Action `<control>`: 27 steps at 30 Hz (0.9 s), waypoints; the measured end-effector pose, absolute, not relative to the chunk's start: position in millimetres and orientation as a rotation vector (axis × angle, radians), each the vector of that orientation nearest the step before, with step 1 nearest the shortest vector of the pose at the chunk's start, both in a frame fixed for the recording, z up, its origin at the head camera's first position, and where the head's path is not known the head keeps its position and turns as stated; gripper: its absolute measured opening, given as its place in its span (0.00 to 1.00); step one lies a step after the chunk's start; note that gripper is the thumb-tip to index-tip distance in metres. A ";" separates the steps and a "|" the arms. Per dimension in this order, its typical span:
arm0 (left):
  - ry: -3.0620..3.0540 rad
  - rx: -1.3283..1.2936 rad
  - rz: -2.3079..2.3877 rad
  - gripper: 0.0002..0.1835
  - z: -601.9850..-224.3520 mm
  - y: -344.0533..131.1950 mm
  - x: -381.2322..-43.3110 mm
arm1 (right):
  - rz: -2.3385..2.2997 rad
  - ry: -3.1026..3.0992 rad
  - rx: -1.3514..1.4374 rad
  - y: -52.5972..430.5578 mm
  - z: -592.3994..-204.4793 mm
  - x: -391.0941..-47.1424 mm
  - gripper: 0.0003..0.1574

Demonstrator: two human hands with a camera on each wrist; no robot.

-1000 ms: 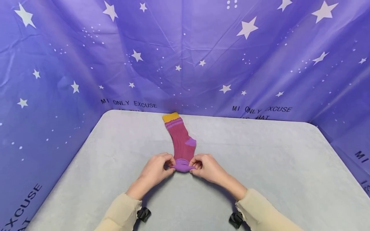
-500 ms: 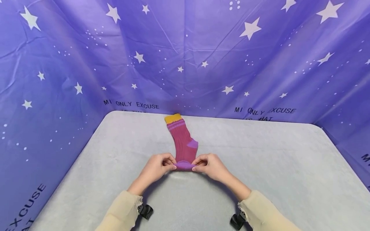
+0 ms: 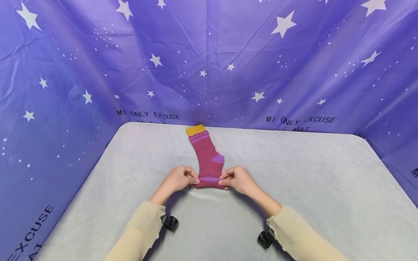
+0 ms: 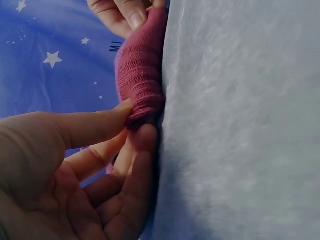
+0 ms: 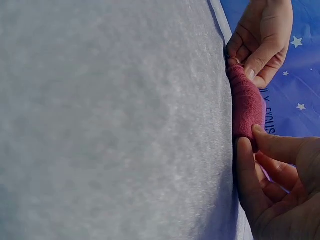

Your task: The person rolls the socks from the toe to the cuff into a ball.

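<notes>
A maroon knitted sock [image 3: 206, 154] lies on the table with its yellow cuff [image 3: 196, 129] at the far end and its purple heel patch [image 3: 218, 158] facing right. Its near end is folded over into a thick roll, and a strip of the purple toe shows just behind the fold. At the roll's left end my left hand [image 3: 177, 179] pinches the fabric between thumb and fingers. My right hand [image 3: 240, 180] pinches the opposite end the same way. Both wrist views show the ribbed roll [image 4: 142, 70] stretched between the two hands, low against the table.
The grey cloth-covered table [image 3: 294, 188] spreads out on all sides of the sock. Purple star-printed curtains [image 3: 209, 61] hang behind it and at both sides. A small black device [image 3: 170, 223] is strapped at each sleeve cuff.
Both hands have folded the sock's near end over and slightly away from the body. The purple toe has shrunk to a thin strip, with maroon fabric now in front of it.
</notes>
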State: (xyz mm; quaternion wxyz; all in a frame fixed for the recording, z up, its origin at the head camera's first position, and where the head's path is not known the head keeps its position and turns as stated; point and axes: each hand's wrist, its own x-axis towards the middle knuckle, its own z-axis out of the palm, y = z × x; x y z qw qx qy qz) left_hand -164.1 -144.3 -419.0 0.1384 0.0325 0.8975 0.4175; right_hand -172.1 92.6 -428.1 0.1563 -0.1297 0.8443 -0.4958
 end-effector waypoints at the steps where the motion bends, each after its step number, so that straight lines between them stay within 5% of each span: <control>1: 2.602 0.094 1.175 0.07 -417.6 -143.4 -165.6 | -1.415 2.414 -0.350 92.5 -427.8 -173.0 0.07; 12: 2.624 0.083 0.947 0.09 -406.0 -133.6 -178.7 | -1.178 2.495 -0.265 87.1 -411.4 -183.7 0.10; 27: 2.856 0.322 0.897 0.13 -411.6 -127.2 -165.5 | -0.766 3.093 -0.651 78.2 -417.7 -166.6 0.15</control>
